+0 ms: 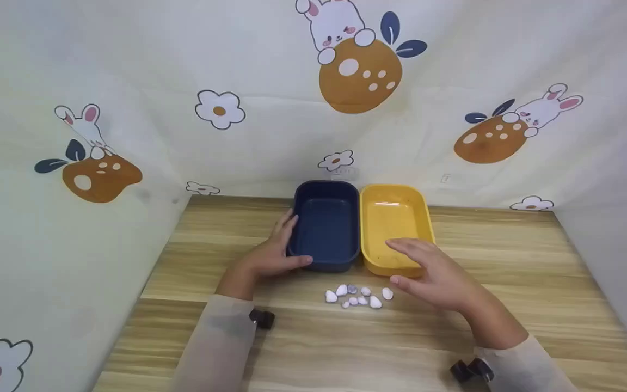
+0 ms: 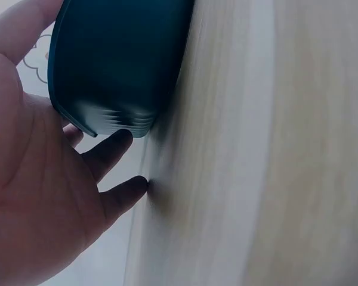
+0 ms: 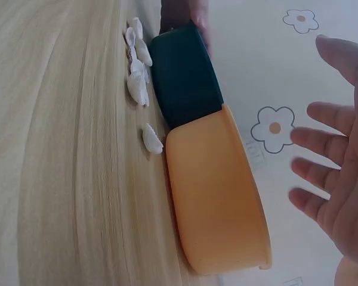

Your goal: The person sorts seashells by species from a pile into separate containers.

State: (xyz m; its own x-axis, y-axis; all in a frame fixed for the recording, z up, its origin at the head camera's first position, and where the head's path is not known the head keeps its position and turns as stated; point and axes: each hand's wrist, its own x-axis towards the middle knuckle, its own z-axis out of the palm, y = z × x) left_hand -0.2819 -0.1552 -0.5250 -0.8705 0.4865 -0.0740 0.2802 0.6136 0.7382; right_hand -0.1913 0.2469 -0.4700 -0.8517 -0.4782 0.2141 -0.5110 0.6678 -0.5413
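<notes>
At the far edge of the wood-grain table point(image 1: 515, 261), a dark blue bin point(image 1: 324, 231) and a yellow bin point(image 1: 387, 218) stand upright, side by side and close together. The floor of the blue one shows bare; the yellow one's floor carries a shine and some tiny specks. In front of them, on the tabletop, lie small shell-like pieces point(image 1: 375, 302), mostly white with a grey one among them, the rightmost slightly apart from the rest. A patterned cloth point(image 1: 270, 54) with rabbits and flowers hangs behind. The right hand point(image 1: 436, 277) blocks part of the yellow bin's near right corner; its fingers are spread and it hovers clear of the wall, holding nothing. The left hand point(image 1: 275, 256) is spread around the blue bin's left side, fingers along the outer wall, thumb at the near rim.
</notes>
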